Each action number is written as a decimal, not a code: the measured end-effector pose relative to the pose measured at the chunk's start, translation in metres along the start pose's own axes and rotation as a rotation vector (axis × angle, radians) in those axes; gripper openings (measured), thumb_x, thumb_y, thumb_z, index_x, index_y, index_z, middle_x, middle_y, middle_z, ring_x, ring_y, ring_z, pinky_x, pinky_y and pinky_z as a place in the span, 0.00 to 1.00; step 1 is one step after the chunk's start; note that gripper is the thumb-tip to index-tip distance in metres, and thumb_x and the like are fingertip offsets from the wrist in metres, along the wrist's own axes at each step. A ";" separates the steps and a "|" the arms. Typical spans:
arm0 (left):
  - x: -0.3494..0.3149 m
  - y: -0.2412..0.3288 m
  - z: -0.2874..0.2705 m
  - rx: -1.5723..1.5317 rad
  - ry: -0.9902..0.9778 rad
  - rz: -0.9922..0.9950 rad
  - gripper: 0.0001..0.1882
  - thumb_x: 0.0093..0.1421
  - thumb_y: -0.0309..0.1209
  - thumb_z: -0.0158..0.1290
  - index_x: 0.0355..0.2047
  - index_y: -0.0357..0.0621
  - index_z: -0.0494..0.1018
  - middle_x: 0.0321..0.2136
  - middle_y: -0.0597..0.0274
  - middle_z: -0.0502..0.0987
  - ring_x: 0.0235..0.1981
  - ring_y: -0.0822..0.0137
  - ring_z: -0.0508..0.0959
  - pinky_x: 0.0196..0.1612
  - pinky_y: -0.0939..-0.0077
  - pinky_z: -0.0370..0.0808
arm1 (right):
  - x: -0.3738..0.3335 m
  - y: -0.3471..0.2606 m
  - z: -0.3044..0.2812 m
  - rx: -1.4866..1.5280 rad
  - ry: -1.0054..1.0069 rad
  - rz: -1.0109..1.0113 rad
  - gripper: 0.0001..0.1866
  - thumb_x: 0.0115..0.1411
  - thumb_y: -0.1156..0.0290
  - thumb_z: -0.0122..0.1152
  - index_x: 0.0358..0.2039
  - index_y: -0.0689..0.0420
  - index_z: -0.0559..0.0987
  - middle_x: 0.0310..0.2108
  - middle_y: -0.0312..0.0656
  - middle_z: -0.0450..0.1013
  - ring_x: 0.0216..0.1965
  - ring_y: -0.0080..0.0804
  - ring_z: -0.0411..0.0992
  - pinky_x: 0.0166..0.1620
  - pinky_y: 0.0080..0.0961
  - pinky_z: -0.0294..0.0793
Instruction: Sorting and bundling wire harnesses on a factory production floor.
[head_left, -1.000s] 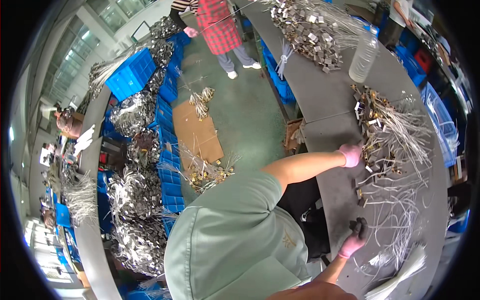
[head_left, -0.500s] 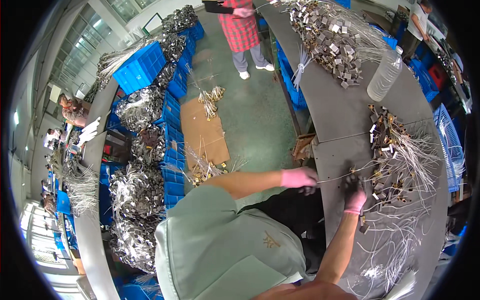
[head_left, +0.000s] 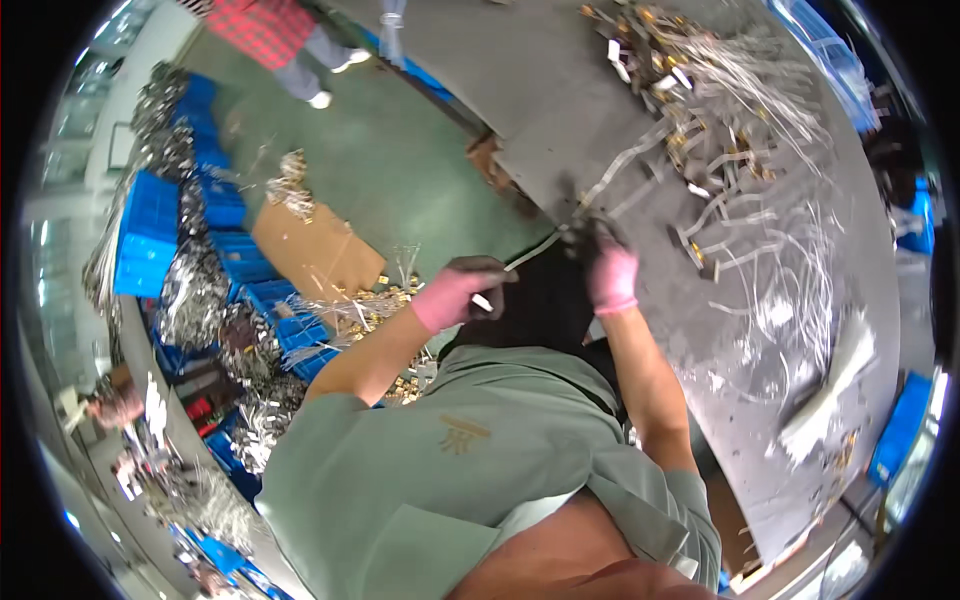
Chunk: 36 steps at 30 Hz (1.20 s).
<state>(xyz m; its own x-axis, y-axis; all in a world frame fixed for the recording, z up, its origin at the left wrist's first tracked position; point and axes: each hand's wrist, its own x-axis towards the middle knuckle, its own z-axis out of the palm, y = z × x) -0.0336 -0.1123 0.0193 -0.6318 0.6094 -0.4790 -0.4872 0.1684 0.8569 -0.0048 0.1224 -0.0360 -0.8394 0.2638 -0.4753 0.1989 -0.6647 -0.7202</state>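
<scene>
Grey table (head_left: 570, 90) — tangled wires (head_left: 765, 85), white bundle (head_left: 832, 388)

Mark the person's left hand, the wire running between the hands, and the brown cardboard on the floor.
Left hand (head_left: 460, 294), head view: middle of the gloved hand.
Wire (head_left: 537, 250), head view: bare stretch right of that hand.
Cardboard (head_left: 318, 248), head view: middle of its flat surface.

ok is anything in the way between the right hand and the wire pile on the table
Nothing visible blocks the right hand; just a pale wire runs over the table from by its blurred fingertips toward the pile.
</scene>
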 end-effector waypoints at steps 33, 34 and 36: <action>-0.097 -0.126 -0.145 -0.126 0.233 -0.342 0.08 0.54 0.29 0.59 0.31 0.36 0.76 0.17 0.65 0.72 0.16 0.73 0.71 0.21 0.78 0.67 | 0.017 -0.076 -0.003 -0.117 0.206 -0.554 0.15 0.67 0.65 0.47 0.43 0.66 0.72 0.32 0.46 0.76 0.26 0.30 0.77 0.24 0.19 0.73; -0.095 -0.121 -0.144 -0.131 0.235 -0.349 0.09 0.54 0.29 0.59 0.31 0.36 0.76 0.17 0.65 0.72 0.17 0.73 0.72 0.21 0.78 0.67 | 0.018 -0.075 -0.006 -0.179 0.227 -0.548 0.15 0.67 0.65 0.47 0.44 0.65 0.72 0.30 0.45 0.75 0.26 0.30 0.77 0.24 0.19 0.74; -0.090 -0.122 -0.147 -0.068 0.231 -0.357 0.09 0.54 0.28 0.58 0.32 0.34 0.76 0.17 0.63 0.73 0.17 0.72 0.72 0.21 0.77 0.68 | 0.019 -0.075 -0.012 -0.239 0.249 -0.541 0.15 0.67 0.66 0.47 0.44 0.65 0.72 0.29 0.44 0.75 0.26 0.30 0.77 0.24 0.19 0.74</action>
<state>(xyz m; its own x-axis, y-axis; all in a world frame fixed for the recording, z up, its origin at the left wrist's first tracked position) -0.0058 -0.3016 -0.0706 -0.5313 0.3312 -0.7797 -0.7332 0.2812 0.6191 -0.0300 0.1853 0.0027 -0.7160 0.6916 -0.0950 -0.0885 -0.2250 -0.9703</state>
